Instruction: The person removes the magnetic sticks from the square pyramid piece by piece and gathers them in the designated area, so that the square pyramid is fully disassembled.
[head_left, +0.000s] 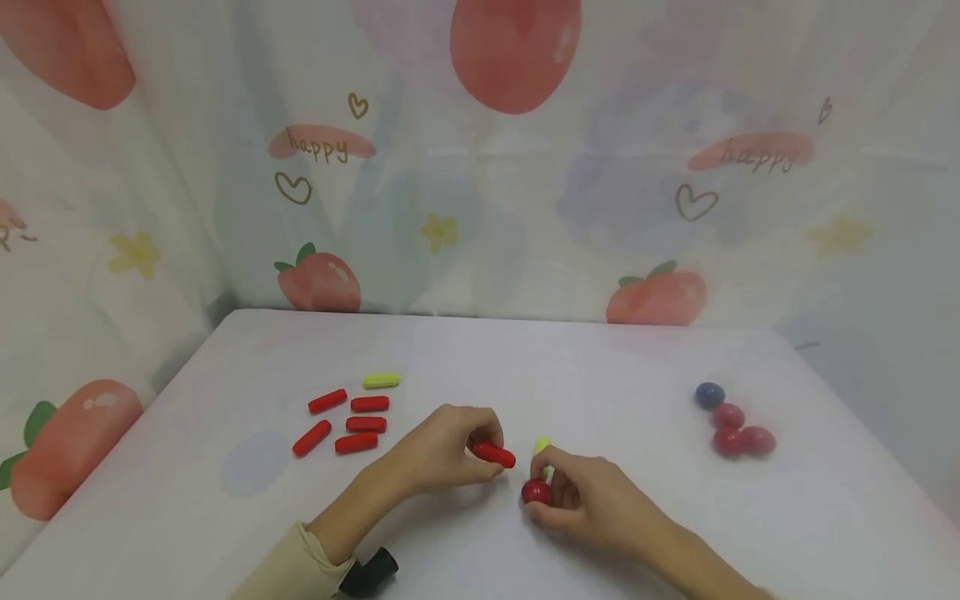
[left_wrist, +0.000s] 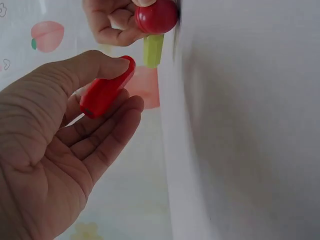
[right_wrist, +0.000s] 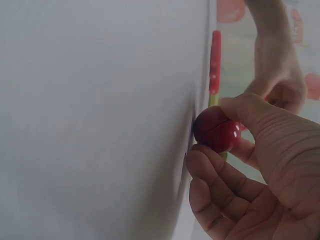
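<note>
My left hand [head_left: 447, 450] pinches a short red rod [head_left: 497, 455] between thumb and fingers, just above the table. In the left wrist view, this red rod [left_wrist: 104, 95] slants across the fingers. To its right, my right hand [head_left: 603, 504] grips a shiny red ball [head_left: 536, 492] at table height. The right wrist view shows a thin groove around that red ball [right_wrist: 218, 129]. A yellow-green rod [head_left: 542, 447] stands out beyond the ball, partly hidden by the right fingers. Whether this rod [left_wrist: 153, 51] is joined to the ball, I cannot tell.
On the left of the white table [head_left: 480, 358] lie several red rods [head_left: 356, 442] and one yellow-green rod [head_left: 381, 381]. At the right, red balls [head_left: 728, 442] cluster beside a blue ball [head_left: 709, 395]. A patterned curtain [head_left: 510, 208] hangs behind.
</note>
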